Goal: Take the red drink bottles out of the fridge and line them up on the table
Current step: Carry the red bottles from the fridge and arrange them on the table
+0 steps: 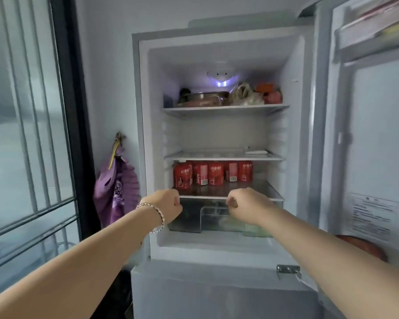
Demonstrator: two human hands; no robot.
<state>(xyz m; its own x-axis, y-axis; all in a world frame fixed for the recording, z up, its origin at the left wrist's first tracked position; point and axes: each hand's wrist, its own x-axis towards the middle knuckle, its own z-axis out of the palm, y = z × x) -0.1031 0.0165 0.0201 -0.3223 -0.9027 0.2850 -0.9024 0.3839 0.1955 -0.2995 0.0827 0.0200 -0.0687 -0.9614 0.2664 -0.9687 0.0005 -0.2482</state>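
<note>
Evidently nothing has yet been gripped: both hands are held out toward the open fridge [145, 134] with their fingers curled inward into loose fists, and nothing is pinched in either. The left hand [165, 207], a bracelet [156, 215] at its wrist, and the right hand [245, 207] are seen level with the front edge of the glass shelf [228, 197], apart from each other and touching no bottle. The red drink bottles [213, 173] are stood upright in a tight row on that shelf, just above and beyond the curled knuckles; at least five are counted, the leftmost [183, 175] set nearest the front and above the left fist, the rightmost [245, 171] above and slightly inward of the right fist. For the step to be done well, it is judged that the fingers should first be opened, then one bottle taken in each hand around its middle, beginning with the outer two so that the neighbours are not knocked over. The shelf above [225, 156] lies close over the bottle tops, so each bottle would best be drawn straight forward, not lifted, until the edge is cleared. Below the fingers a clear drawer [184, 223] is seen, which need not be touched. No table is in view, so where the bottles are to be lined up cannot be told.
</note>
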